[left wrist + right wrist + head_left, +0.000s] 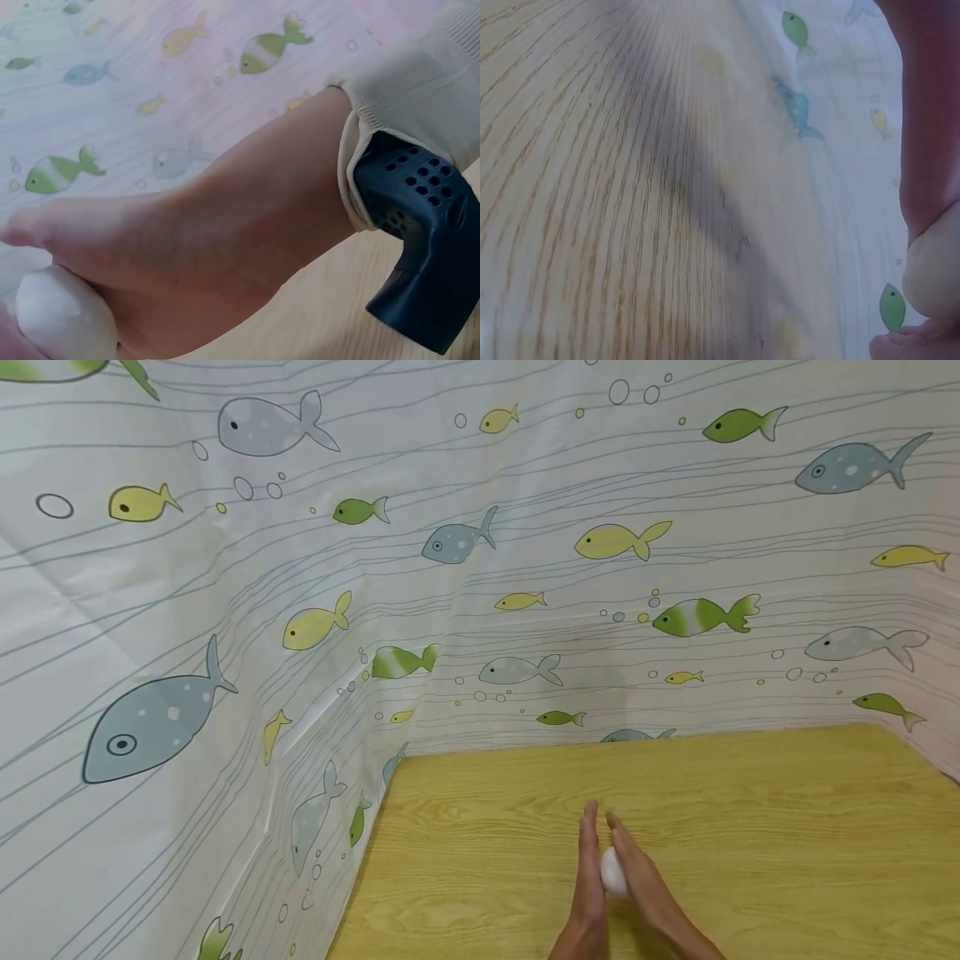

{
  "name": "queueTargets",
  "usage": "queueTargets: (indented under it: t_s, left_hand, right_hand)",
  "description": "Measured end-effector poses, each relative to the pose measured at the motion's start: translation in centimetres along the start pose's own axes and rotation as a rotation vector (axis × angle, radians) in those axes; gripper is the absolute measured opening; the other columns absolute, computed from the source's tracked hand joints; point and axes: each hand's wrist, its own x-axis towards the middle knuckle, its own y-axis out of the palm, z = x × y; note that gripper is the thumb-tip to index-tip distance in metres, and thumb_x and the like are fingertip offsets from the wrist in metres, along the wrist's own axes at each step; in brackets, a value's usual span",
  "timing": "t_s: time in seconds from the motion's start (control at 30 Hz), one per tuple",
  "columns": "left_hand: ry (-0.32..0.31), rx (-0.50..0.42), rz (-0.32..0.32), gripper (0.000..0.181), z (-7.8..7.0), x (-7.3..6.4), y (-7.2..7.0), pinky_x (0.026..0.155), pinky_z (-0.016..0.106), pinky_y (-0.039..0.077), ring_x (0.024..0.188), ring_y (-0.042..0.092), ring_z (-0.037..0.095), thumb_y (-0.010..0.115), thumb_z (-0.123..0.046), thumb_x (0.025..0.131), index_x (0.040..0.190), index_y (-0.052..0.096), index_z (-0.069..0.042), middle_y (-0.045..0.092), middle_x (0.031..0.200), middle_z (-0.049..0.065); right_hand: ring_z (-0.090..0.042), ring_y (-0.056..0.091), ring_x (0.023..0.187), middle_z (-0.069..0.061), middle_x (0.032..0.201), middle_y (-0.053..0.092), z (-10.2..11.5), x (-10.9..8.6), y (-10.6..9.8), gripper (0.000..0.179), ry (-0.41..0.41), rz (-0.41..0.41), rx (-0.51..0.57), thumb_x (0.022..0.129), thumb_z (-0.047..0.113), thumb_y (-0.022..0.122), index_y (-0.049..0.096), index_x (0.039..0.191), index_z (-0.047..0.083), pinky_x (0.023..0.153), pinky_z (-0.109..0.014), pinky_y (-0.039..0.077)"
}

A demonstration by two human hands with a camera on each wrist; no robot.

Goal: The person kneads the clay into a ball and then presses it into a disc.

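A smooth white ball [613, 872], soft-looking like clay or dough, sits between two facing palms above the wooden table. The left hand [589, 885] presses on it from the left, its fingers straight and pointing away. From the other side the right hand [651, 885] presses it, also with extended fingers, and the fingertips of both hands lean close together. The left wrist view shows the ball [64, 315] bulging out below the left thumb. In the right wrist view, part of the ball [937, 270] appears at the right edge. Its surfaces against the palms are hidden.
The yellowish wood-grain table [465, 860] extends around the hands. White sheeting [525, 635] printed with fish rises behind the table and along its left side. A dark perforated wrist mount [420, 240] pokes out of the left sleeve [412, 82].
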Motion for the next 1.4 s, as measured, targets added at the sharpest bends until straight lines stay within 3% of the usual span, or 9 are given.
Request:
queueTargets:
  t_s: [0.07, 0.23, 0.27, 0.4, 0.57, 0.7, 0.77, 1.07, 1.4]
  left_hand:
    - [0.004, -0.002, -0.002, 0.072, 0.0, 0.1, -0.1, 0.122, 0.074, -0.007, 0.162, -0.005, 0.044, 0.011, -0.064, 0.107, 0.166, 0.015, -0.024, 0.004, 0.176, 0.011]
    - [0.011, -0.016, -0.025, 0.071, -0.2, 0.7, -0.5, 0.121, 0.075, -0.01, 0.161, -0.007, 0.044, 0.013, -0.063, 0.107, 0.166, 0.016, -0.025, 0.002, 0.176, 0.011]
    - [0.013, -0.016, -0.031, 0.071, -0.2, 0.9, -0.6, 0.121, 0.075, -0.01, 0.161, -0.007, 0.044, 0.014, -0.063, 0.107, 0.166, 0.017, -0.024, 0.002, 0.176, 0.011]
    - [0.025, -0.013, -0.057, 0.069, -0.6, 1.5, -0.8, 0.121, 0.076, -0.008, 0.161, -0.005, 0.044, 0.016, -0.061, 0.108, 0.166, 0.018, -0.024, 0.005, 0.176, 0.011]
    - [0.026, -0.005, -0.079, 0.067, -0.7, 2.0, -1.0, 0.123, 0.074, -0.005, 0.162, -0.003, 0.042, 0.018, -0.061, 0.108, 0.166, 0.02, -0.027, 0.008, 0.176, 0.008]
    - [0.023, 0.008, -0.095, 0.068, -0.6, 2.5, -1.1, 0.123, 0.074, -0.004, 0.162, -0.002, 0.043, 0.019, -0.062, 0.107, 0.165, 0.022, -0.028, 0.009, 0.176, 0.009]
    - [0.023, 0.014, -0.099, 0.068, -0.5, 2.7, -1.1, 0.123, 0.074, -0.003, 0.162, -0.001, 0.043, 0.019, -0.063, 0.107, 0.165, 0.022, -0.027, 0.009, 0.176, 0.009]
    - [0.054, 0.031, -0.112, 0.07, 0.1, 3.5, -1.5, 0.125, 0.071, -0.002, 0.162, 0.0, 0.043, 0.018, -0.058, 0.109, 0.166, 0.019, -0.017, 0.01, 0.175, 0.013]
    - [0.081, 0.038, -0.095, 0.065, 0.8, 4.0, -1.6, 0.125, 0.072, -0.003, 0.162, 0.0, 0.043, 0.015, -0.054, 0.11, 0.166, 0.02, -0.02, 0.01, 0.175, 0.012]
  right_hand:
    - [-0.047, 0.01, 0.159, -0.026, 0.171, 0.015, 0.2, -0.1, 0.1, 0.063, -0.004, 0.013, 0.009, 0.114, 0.039, 0.021, 0.017, 0.164, 0.003, 0.124, -0.069, 0.009]
    - [-0.04, 0.013, 0.158, -0.022, 0.171, 0.019, 0.5, -0.5, 0.5, 0.059, -0.042, 0.013, 0.014, 0.114, 0.036, 0.022, 0.021, 0.164, 0.007, 0.121, -0.015, 0.017]
    - [-0.038, 0.012, 0.158, -0.02, 0.172, 0.019, 0.6, -0.6, 0.6, 0.059, -0.042, 0.013, 0.02, 0.114, 0.037, 0.021, 0.021, 0.164, 0.007, 0.121, -0.015, 0.017]
    - [-0.039, 0.008, 0.159, -0.02, 0.173, 0.015, 1.0, -0.7, 0.8, 0.06, -0.048, 0.037, 0.055, 0.114, 0.037, 0.019, 0.016, 0.165, 0.006, 0.128, -0.034, 0.011]
    - [-0.039, 0.008, 0.159, -0.019, 0.173, 0.015, 1.5, -0.7, 1.1, 0.059, -0.048, 0.042, 0.063, 0.114, 0.035, 0.02, 0.015, 0.165, 0.006, 0.127, -0.032, 0.014]
    - [-0.044, 0.003, 0.16, -0.021, 0.173, 0.009, 1.8, -0.7, 1.3, 0.06, -0.063, 0.058, 0.093, 0.114, 0.034, 0.019, 0.01, 0.165, 0.004, 0.124, -0.069, 0.004]
    - [-0.047, -0.001, 0.16, -0.022, 0.173, 0.005, 2.0, -0.7, 1.4, 0.061, -0.071, 0.07, 0.117, 0.114, 0.034, 0.019, 0.007, 0.165, 0.004, 0.12, -0.076, -0.001]
    - [-0.047, -0.008, 0.16, -0.021, 0.174, -0.003, 2.5, -1.1, 1.7, 0.063, -0.08, 0.078, 0.113, 0.113, 0.035, 0.017, 0.0, 0.165, 0.002, 0.119, -0.078, -0.004]
    - [-0.045, -0.014, 0.16, -0.017, 0.174, -0.008, 2.9, -1.2, 1.8, 0.063, -0.1, 0.075, 0.121, 0.113, 0.034, 0.018, -0.003, 0.165, 0.005, 0.119, -0.077, -0.007]
